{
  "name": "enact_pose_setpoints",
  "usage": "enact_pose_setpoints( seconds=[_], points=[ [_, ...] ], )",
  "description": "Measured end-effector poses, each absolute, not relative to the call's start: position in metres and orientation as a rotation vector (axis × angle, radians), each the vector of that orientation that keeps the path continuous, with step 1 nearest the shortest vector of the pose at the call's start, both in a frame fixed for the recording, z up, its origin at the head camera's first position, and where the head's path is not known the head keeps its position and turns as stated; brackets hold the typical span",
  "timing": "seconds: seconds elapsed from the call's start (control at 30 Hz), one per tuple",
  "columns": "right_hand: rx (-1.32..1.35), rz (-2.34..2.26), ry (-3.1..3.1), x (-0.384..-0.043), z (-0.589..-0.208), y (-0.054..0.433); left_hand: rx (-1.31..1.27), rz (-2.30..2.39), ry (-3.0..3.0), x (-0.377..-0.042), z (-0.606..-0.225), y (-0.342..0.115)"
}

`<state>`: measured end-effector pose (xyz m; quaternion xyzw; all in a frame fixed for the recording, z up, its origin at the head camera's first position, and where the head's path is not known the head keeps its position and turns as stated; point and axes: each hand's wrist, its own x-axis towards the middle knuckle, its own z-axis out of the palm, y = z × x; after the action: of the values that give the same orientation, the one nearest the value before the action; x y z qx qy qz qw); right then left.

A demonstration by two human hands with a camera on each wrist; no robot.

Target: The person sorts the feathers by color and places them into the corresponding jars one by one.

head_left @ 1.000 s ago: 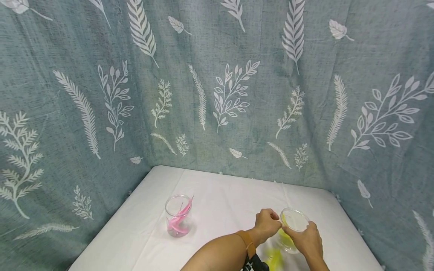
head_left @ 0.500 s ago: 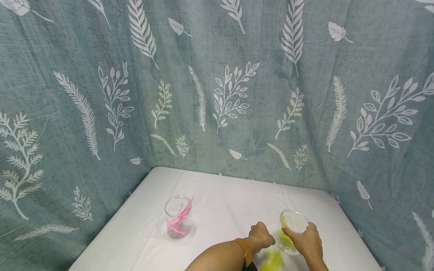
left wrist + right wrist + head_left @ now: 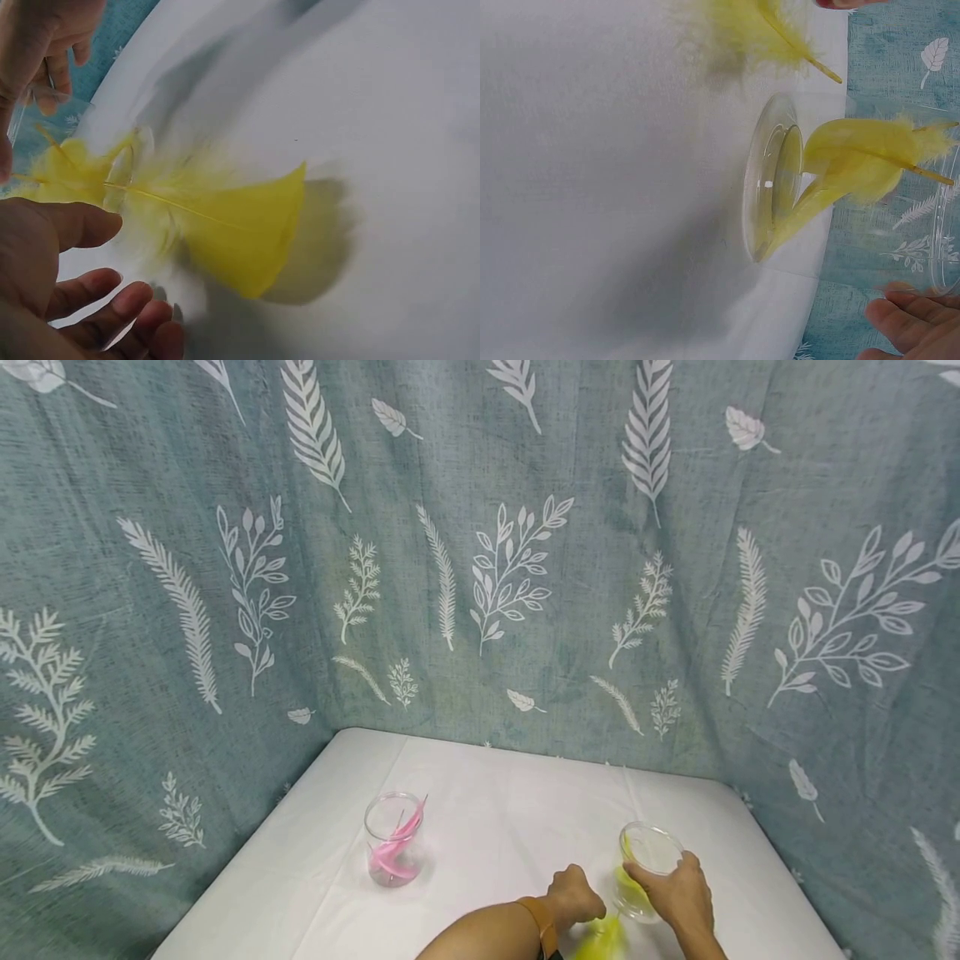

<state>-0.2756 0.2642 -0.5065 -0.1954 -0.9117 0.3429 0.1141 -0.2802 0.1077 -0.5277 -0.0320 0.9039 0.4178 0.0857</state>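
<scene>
My right hand [image 3: 678, 893] grips a clear glass cup [image 3: 862, 247] near its rim, at the right of the table. Inside the cup stand yellow feathers [image 3: 862, 154], their quills toward the mouth. A loose yellow feather [image 3: 244, 225] lies on the white cloth in front of the cup, its quill pointing toward it. Just left of that feather is my left hand [image 3: 573, 897]. In the left wrist view its thumb and loosely bent fingers [image 3: 131, 300] stand apart, with nothing between them.
Farther left on the white table [image 3: 480, 785] stands another clear glass cup [image 3: 372, 843] holding pink feathers [image 3: 393, 860]. A blue-green leaf-patterned curtain [image 3: 450, 485] borders the table's back and sides.
My left hand has moved from beside the cup's rim down toward the loose feather near the front. The right hand and the cup stay in place.
</scene>
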Motion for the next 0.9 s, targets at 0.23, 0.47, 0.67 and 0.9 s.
enact_pose_setpoints(
  seconds=[0.23, 0.47, 0.67, 0.9],
  points=[
    [-0.587, 1.012, -2.667, -0.275, -0.505, 0.263, -0.057, 1.207, 2.699, -0.274, -0.532, 0.105],
    [-0.589, 1.006, -2.675, -0.275, -0.506, 0.263, -0.051, 1.157, 2.741, -0.27, -0.531, 0.105],
    [-0.619, 1.01, -2.673, -0.275, -0.506, 0.262, -0.033, 1.107, 2.74, -0.268, -0.537, 0.108],
    [-0.553, 0.98, -2.65, -0.275, -0.507, 0.263, 0.0, 0.98, 2.791, -0.267, -0.54, 0.112]
  ],
)
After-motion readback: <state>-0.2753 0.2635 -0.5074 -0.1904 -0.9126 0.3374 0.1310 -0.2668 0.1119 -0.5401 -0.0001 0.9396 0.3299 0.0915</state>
